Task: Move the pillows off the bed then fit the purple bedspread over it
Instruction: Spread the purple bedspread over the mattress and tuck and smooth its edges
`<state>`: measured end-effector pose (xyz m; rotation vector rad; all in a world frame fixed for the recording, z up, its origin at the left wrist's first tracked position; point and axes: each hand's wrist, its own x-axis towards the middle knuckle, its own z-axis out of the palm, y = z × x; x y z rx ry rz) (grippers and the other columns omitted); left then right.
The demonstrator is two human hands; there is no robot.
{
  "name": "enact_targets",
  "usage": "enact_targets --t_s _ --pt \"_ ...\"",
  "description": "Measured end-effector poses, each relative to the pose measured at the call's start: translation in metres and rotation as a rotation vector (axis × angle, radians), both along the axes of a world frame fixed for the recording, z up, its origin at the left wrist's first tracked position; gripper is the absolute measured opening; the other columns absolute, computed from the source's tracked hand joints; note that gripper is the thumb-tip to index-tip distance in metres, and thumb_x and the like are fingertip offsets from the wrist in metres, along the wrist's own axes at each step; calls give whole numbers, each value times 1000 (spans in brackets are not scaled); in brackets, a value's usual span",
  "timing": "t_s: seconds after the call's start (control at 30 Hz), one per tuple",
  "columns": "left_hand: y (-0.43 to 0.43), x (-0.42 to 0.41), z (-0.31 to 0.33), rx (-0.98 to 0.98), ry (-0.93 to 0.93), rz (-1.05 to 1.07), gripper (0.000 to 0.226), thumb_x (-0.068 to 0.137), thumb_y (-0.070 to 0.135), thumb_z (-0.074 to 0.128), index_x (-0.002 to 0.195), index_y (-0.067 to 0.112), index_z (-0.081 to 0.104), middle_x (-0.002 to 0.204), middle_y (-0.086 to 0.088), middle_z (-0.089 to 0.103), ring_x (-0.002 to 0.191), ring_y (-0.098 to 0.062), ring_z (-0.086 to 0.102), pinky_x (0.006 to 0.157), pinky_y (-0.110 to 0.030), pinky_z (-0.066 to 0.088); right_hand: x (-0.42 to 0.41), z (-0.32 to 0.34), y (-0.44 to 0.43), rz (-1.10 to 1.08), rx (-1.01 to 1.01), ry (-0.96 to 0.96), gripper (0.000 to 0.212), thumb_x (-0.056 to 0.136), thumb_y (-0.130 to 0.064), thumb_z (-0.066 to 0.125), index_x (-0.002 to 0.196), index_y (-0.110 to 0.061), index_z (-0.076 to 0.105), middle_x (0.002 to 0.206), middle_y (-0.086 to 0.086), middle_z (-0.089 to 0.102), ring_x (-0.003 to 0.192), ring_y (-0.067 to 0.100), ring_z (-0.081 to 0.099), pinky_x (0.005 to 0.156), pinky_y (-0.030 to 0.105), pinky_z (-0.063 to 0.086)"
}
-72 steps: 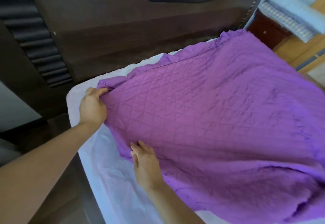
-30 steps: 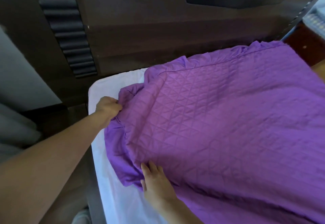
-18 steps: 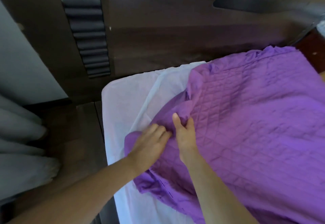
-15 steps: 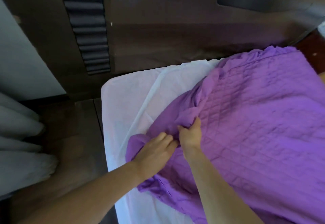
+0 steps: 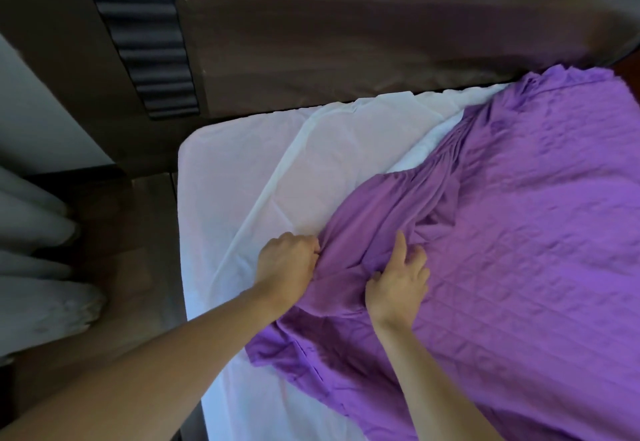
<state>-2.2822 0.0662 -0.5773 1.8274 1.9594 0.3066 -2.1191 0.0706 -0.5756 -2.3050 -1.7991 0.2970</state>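
Far left: a pale curtain [image 5: 34, 267] is hanging beside the bed, with dark floor between them.

Bed [image 5: 225, 180], left head corner: the white sheet is lying bare from the left edge up to the headboard [image 5: 346, 42].

Your left hand [image 5: 287, 265] is fisting the gathered edge of the bedspread [image 5: 519, 250], knuckles resting on the sheet, well in from the bed's left edge. Just beside it your right hand [image 5: 398, 283] is pinching a fold of the same bunch, forefinger sticking out straight and the other fingers curling in.

Right of your hands the bedspread is lying across the rest of the bed. It is reaching the headboard only toward the right side.

Judgement: the bare head corner is lying up and left of your hands, with your left hand nearer to it. The bunched ridge is running diagonally from your hands toward the headboard, so the pull should be going across it, out to that corner.
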Motion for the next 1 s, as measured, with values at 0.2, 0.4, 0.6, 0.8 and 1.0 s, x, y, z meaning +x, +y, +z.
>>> enact_targets --t_s 0.2,0.4,0.6,0.8,1.0 --pt "-28 34 -14 401 1 -332 17 68 10 66 65 22 54 60 4 50 62 -20 50 62 -31 40 12 -5 24 515 232 -150 36 79 -3 56 113 -11 65 120 10 62 105 30 56 90 45 45" --pt "-19 33 -21 155 -413 -83 27 92 28 37 95 14 60 90 -3 58 81 -22 57 67 -35 51 28 0 38 533 77 -277 37 88 -33 35 75 -15 63 64 2 65 67 26 62 82 42 47" --pt "29 36 -27 -98 -288 22 33 94 20 50 124 8 51 123 -13 46 110 -30 46 91 -42 45 43 -9 30 514 13 -382 21 85 -28 51 87 -14 66 57 4 62 63 27 61 77 40 49" --pt "46 48 -21 -70 -353 98 12 93 19 51 84 13 55 91 -5 59 93 -26 50 76 -37 46 45 -7 29 538 14 -337 35 87 -33 37 73 -17 65 58 -1 63 62 26 60 78 40 48" --pt "30 22 -13 -99 -1235 459 29 93 10 49 66 22 45 70 -13 47 66 -20 40 65 -34 34 32 6 49 401 193 -213 32 86 -34 42 101 -9 56 98 13 59 86 33 56 80 44 45"
